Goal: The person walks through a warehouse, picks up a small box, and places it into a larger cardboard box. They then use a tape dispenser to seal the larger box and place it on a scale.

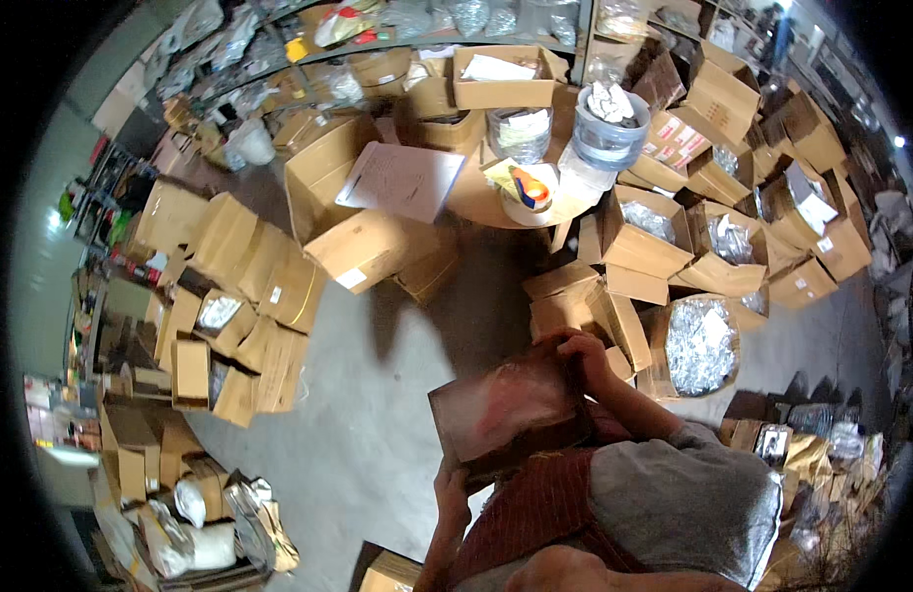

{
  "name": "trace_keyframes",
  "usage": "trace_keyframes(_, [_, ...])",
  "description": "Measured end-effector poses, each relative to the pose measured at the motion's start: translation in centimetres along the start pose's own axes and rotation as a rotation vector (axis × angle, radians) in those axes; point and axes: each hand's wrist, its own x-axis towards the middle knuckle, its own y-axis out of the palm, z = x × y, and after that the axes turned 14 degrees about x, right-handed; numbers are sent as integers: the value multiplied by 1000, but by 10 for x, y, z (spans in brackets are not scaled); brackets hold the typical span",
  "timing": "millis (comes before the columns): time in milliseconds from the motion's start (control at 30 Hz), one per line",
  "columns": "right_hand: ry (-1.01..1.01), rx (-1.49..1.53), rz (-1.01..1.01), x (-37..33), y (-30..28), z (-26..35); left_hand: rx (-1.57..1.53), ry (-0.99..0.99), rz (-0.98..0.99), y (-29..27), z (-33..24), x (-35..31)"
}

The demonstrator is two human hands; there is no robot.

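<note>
An open carton (pixel 659 383) of clear plastic packets (pixel 701 353) stands right; a clear tub (pixel 607 148) on the far counter (pixel 471 197) holds crumpled white material (pixel 610 102). Near centre, right fingers (pixel 565 345) curl over a brown box's (pixel 506 400) far right corner; left fingers (pixel 451 481) meet its near left side, their spread unclear.

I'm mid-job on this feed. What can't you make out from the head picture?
In the head view:
- Left hand: its fingertips, mostly hidden by the brown box.
- Brown box: blur and glare leave unclear what its reddish patch is.
- White sheet: the writing is too small to read.
- Carton at the bottom: cut off by the lower edge.
</note>
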Motion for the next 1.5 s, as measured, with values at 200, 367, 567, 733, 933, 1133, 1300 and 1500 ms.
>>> trace_keyframes(200, [-289, -458, -55, 134, -24, 23, 127, 20, -115, -7, -69, 100])
trace_keyframes(367, [-250, -870, -130, 336, -114, 46, 180, -5, -102, -14, -134, 180])
trace_keyframes(567, [-469, -1880, -468, 492, -150, 75, 338, 104, -201, -18, -204, 255])
trace_keyframes(733, [-82, -1761, -592, 534, -154, 84, 307, 67, -120, -14, -238, 283])
trace_keyframes(933, [-447, -1436, -607, 473, -117, 89, 340, 180, 55, -21, -260, 302])
trace_keyframes(1133, [-515, -726, -699, 324, -55, 70, 668, 165, 206, -67, -264, 342])
trace_keyframes(1300, [-547, -9, -794, 230, 24, -2, 484, 98, 335, -95, -271, 359])
trace_keyframes(1500, [-580, 254, -975, 175, 85, -77, 543, 182, 490, -128, -250, 377])
